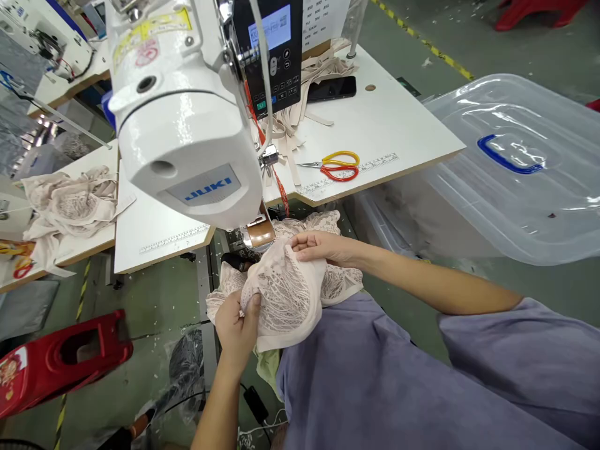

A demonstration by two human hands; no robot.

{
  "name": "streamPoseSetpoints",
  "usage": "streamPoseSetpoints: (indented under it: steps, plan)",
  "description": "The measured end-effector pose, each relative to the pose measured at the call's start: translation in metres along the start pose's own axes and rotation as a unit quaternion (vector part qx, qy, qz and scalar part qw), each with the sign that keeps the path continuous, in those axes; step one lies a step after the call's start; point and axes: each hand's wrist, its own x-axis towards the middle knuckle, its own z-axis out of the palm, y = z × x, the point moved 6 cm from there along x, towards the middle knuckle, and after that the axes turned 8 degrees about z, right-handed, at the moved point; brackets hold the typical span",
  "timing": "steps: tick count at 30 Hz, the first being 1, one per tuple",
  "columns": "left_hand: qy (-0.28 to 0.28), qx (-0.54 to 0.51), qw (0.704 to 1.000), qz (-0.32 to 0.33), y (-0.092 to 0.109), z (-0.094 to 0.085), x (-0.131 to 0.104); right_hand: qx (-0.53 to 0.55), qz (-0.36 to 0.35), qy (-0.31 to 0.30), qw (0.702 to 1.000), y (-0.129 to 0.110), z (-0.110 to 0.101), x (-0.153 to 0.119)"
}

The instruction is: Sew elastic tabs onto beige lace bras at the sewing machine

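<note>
A pale pink lace bra (285,294) lies over the lap, below the head of a white JUKI sewing machine (187,137). My left hand (238,322) pinches the lace at its left edge, thumb on top. At the upper edge of the cup, my right hand (319,245) holds the fabric between thumb and fingers, close to the machine's needle area (260,232). More lace of the same colour spreads behind and to both sides. The fingertips under the fabric are hidden.
Scissors (335,165), a phone (332,89) and fabric strips (300,94) lie on the white table (398,131). A lidded plastic bin (525,175) stands right. At left are more lace pieces (77,203) and a red stool (65,359).
</note>
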Motion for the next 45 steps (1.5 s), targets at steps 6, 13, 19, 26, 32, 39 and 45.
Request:
streamPoseSetpoints:
  steps: [6, 13, 19, 26, 32, 39, 45]
  plan:
    - [-0.064, 0.088, 0.993, 0.040, 0.008, 0.022, -0.004, -0.256, -0.100, 0.064, 0.959, -0.020, 0.008, -0.017]
    - [-0.081, -0.006, 0.972, 0.222, 0.062, 0.027, 0.023, -0.542, -0.276, -0.012, 0.794, -0.027, 0.074, -0.042]
    - [-0.222, -0.098, 0.970, 0.004, 0.036, 0.030, 0.044, -0.451, -0.203, 0.036, 0.868, -0.055, 0.065, -0.041]
    - [0.014, -0.094, 0.990, -0.108, 0.003, 0.008, 0.087, -0.460, -0.139, 0.201, 0.854, -0.084, 0.035, -0.002]
    - [0.053, -0.116, 0.984, -0.128, -0.024, 0.017, 0.118, -0.416, -0.120, 0.185, 0.882, -0.089, 0.017, 0.028]
    - [0.061, -0.138, 0.986, -0.067, -0.024, 0.019, 0.137, -0.426, -0.134, 0.203, 0.872, -0.099, 0.008, 0.039]
    - [0.075, -0.164, 0.982, -0.048, -0.019, 0.019, 0.141, -0.443, -0.137, 0.181, 0.868, -0.099, 0.006, 0.044]
